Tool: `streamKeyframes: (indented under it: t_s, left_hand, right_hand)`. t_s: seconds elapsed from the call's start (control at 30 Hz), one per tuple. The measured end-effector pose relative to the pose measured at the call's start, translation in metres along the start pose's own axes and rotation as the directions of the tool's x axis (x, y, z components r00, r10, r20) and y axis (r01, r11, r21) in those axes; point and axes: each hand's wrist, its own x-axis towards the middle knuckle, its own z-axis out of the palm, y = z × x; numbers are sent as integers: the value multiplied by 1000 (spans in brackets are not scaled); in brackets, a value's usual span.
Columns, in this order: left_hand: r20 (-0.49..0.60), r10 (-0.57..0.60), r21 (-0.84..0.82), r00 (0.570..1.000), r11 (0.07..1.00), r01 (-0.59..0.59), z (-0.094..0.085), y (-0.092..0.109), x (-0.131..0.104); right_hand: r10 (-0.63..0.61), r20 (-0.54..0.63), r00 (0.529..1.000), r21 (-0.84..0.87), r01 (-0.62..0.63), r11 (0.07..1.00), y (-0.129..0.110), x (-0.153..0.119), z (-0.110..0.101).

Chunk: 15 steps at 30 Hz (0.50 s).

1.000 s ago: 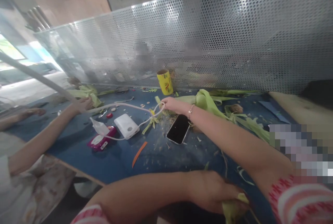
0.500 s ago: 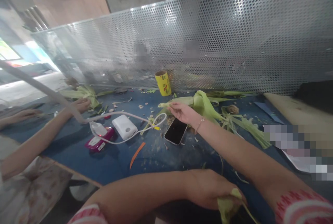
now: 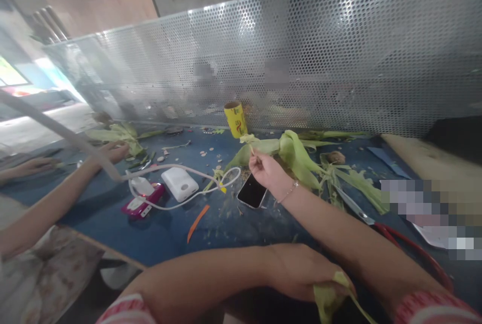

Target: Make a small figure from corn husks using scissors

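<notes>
My left hand (image 3: pixel 305 273) hangs low at the bottom of the view, fingers curled round a limp pale-green corn husk (image 3: pixel 331 296); part of its grip is hidden. Over the table, my right hand (image 3: pixel 265 169) is closed in a pinch on a thin pale husk strip (image 3: pixel 247 139), whose end sticks up past the fingertips. Behind that hand lie broad green corn husks (image 3: pixel 299 158). A black-screened phone (image 3: pixel 251 192) rests just below my right wrist. Scissors (image 3: pixel 356 206) with red handles lie partly under my right forearm.
Left of centre, a white power bank (image 3: pixel 179 183) and a purple-and-white power strip (image 3: pixel 143 201) lie with a looping white cable (image 3: pixel 194 167). A yellow tube (image 3: pixel 236 120) stands by the perforated metal panel (image 3: pixel 263 52). Another person's hands (image 3: pixel 113 152) work at the left.
My right hand has turned and shifted slightly, its strip now pointing upward instead of left. The scissors have come into sight beside my right forearm. My left hand has hardly moved.
</notes>
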Motion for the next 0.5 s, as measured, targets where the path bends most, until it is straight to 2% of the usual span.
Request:
streamKeyframes:
  t_s: [0.2, 0.37, 0.5]
  left_hand:
    - [-26, -33, -82, 999, 996, 31, 4, -3, -1]
    - [-41, 18, -97, 999, 995, -22, 8, -7, -1]
    - [-1, -57, -110, 998, 992, 57, 4, -3, -1]
  right_hand:
    - [17, -70, 997, -7, -18, 1000, -1, 3, 1]
    - [7, -82, 997, -6, -8, 1000, 1, -1, 5]
    - [-28, -84, 996, 22, 30, 999, 1, -7, 10]
